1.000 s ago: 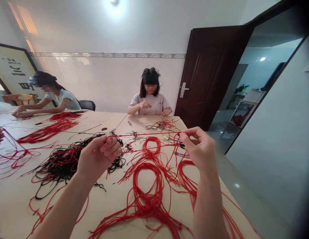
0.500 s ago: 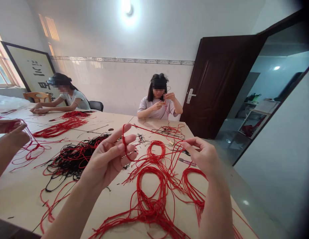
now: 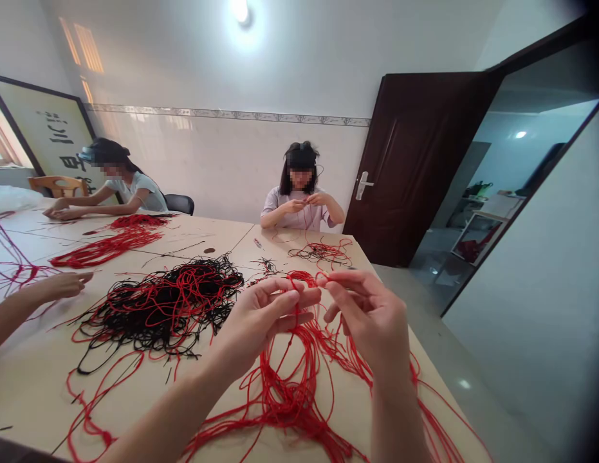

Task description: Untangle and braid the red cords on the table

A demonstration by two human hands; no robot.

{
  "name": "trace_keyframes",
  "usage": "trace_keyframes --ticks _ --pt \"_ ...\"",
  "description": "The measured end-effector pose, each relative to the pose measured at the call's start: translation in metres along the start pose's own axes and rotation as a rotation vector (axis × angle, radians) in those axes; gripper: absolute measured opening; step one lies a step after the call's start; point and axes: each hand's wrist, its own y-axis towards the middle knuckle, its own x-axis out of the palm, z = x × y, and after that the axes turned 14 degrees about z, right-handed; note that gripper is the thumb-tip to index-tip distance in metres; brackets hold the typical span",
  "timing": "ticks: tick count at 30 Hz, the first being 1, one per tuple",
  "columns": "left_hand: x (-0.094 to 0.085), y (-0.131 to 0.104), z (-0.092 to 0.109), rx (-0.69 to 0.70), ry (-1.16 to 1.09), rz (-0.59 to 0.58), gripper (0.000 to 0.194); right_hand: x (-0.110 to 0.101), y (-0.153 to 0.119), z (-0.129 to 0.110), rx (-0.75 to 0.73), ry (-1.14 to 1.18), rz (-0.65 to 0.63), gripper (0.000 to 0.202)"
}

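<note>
A thin red cord [image 3: 296, 316] runs round the fingers of my left hand [image 3: 273, 308], and the thumb presses on it. Close by on the right, my right hand [image 3: 364, 305] pinches a part of the same cord between thumb and fingertips. Both hands hover above the table, their fingertips almost meeting. Below them lies a looped bundle of red cords [image 3: 289, 392], its strands fanning toward the front. More red cords lie behind and beside my right hand, partly hidden by it.
A tangled heap of black and red cords [image 3: 168, 302] lies left on the table [image 3: 222, 431]. A co-worker's hand [image 3: 62, 286] reaches in from the left edge. Two people sit across the table; red cord bundles [image 3: 106, 247] lie farther back. A brown door [image 3: 415, 161] stands at right.
My hands have come together; the right moved left and the left moved right, slackening the cord between them. The co-worker's hand at left has lowered and stretched out. The view has shifted slightly.
</note>
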Motion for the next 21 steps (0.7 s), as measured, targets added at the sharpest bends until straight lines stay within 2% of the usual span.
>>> trace_keyframes --ticks 6,10,13,17,21 --pt "0.001 0.003 -0.006 0.047 0.061 0.020 0.015 0.004 -0.013 -0.007 -0.134 -0.129 -0.015 0.010" --pt "0.003 0.005 -0.006 0.044 0.014 0.029 0.013 0.001 -0.014 -0.006 -0.185 -0.141 -0.043 0.016" --pt "0.004 0.006 -0.007 0.062 -0.002 0.035 0.011 0.001 -0.013 -0.004 -0.177 -0.133 -0.077 0.017" --pt "0.002 0.008 -0.010 0.049 0.027 0.015 0.013 0.001 -0.012 -0.001 -0.128 -0.133 -0.041 0.010" --pt "0.002 0.008 -0.011 0.053 -0.009 0.010 0.015 0.002 -0.012 -0.001 -0.093 -0.181 -0.087 0.015"
